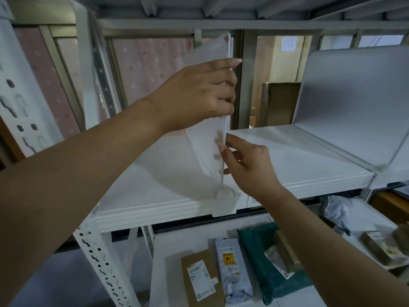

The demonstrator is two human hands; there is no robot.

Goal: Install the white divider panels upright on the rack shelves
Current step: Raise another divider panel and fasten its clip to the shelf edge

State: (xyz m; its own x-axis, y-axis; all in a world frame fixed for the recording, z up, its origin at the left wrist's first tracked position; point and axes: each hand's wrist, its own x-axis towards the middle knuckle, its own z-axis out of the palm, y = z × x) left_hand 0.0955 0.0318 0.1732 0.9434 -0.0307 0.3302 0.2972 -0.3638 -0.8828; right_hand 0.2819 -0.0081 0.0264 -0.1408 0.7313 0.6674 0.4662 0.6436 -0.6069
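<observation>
A white, slightly see-through divider panel (204, 151) stands upright on the white rack shelf (287, 165), its front clip (223, 204) hooked over the shelf's front edge. My left hand (199, 91) is closed around the panel's front edge near the top. My right hand (245, 162) grips the same edge lower down, its fingers showing through the plastic. A second white divider panel (354, 103) stands upright on the shelf to the right.
A perforated white rack post (101, 262) runs down at lower left. The shelf below holds a brown box (201, 280), a grey mailer (232, 267), a green mailer (265, 262) and other parcels. Cardboard boxes (281, 103) stand behind the rack.
</observation>
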